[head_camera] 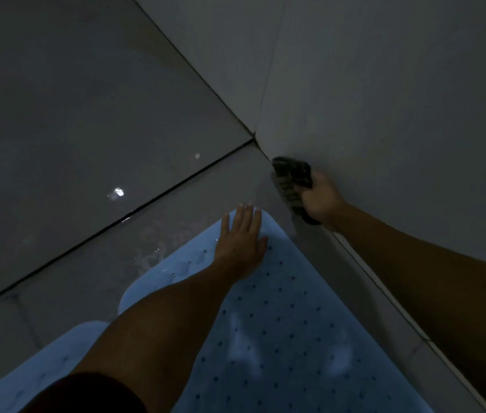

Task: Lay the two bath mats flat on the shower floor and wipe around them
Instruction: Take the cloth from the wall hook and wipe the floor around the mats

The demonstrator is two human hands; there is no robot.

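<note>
A pale blue bath mat [280,323] dotted with small holes lies flat on the wet grey shower floor [86,144], its rounded far corner near the wall. My left hand [243,236] rests palm down with straight fingers on that far corner. A second pale blue mat [57,362] lies to the left, partly hidden by my left arm. My right hand [322,198] grips a dark cloth [291,181] and holds it against the floor where it meets the wall, just beyond the first mat.
A grey tiled wall [385,84] rises on the right and meets the floor along a diagonal line. A dark grout line crosses the floor on the left. Water glints on the tiles beside the mat. The scene is dim.
</note>
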